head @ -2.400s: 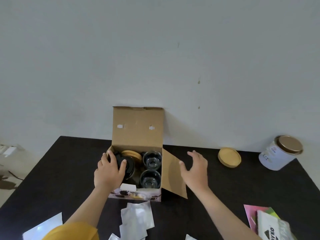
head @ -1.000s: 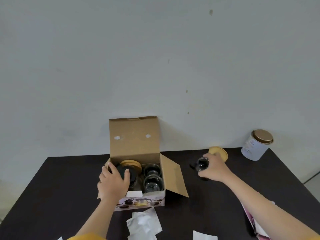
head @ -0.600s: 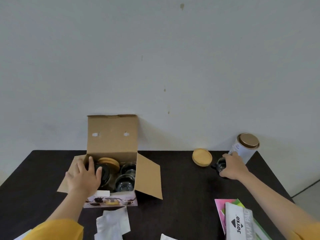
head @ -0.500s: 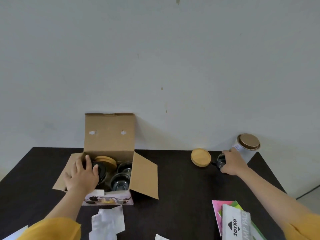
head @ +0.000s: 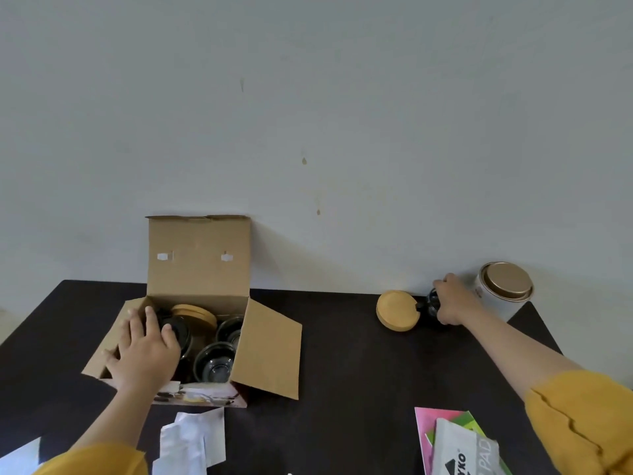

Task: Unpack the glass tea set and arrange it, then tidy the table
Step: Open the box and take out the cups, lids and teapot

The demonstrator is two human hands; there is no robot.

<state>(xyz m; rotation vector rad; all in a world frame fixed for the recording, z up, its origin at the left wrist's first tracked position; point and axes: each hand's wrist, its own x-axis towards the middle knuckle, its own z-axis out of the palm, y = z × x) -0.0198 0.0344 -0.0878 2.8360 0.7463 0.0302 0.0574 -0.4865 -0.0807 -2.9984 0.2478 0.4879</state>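
Observation:
An open cardboard box stands on the black table at the left. Inside it I see a glass teapot, wooden coasters and two glass cups. My left hand rests on the box's left edge, fingers spread over the teapot. Far right, my right hand is closed on a small glass cup that stands on the table between a wooden coaster and a white tin.
White wrapping papers lie in front of the box. A pink and green pad with a plastic packet lies at the front right. The wall runs right behind the table's far edge.
My right hand took a glass cup from the box and carried it right, down beside the lone coaster near the tin. My left hand stayed on the box.

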